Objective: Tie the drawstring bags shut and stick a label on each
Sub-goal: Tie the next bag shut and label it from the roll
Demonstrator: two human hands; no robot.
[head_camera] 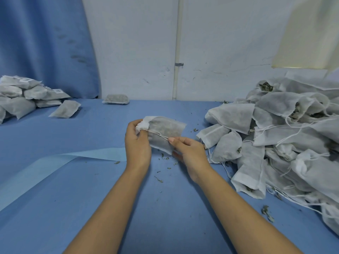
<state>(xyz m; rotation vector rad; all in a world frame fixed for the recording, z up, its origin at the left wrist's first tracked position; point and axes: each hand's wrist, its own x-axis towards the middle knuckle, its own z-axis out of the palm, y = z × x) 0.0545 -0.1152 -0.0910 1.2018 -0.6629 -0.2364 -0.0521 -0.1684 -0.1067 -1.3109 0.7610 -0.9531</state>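
Both forearms reach in from the bottom edge and meet above the middle of the table, holding one bag just off the cloth, tilted with its gathered mouth to the left. The left hand stands on its edge, back towards the camera, fingers curled tight round the bunched white neck of the bag. The right hand lies lower and to the right; thumb and forefinger are pressed together on the string, which runs taut from the neck across the face of the bag, and its other fingers are curled under the bag's lower corner. On the right a pile of bags with open mouths and trailing strings slumps over the table's edge, too many and too overlapped to count. On the left a stack of closed bags shows roughly eight, with two labels in sight. Two more closed bags lie singly: a loose bag just beside the stack and a far bag against the wall. One pale strip crosses the cloth on the left, its end hidden behind the left wrist. Green crumbs are scattered between the hands and the pile. One curtain hangs at the back left, and one pipe runs down the wall
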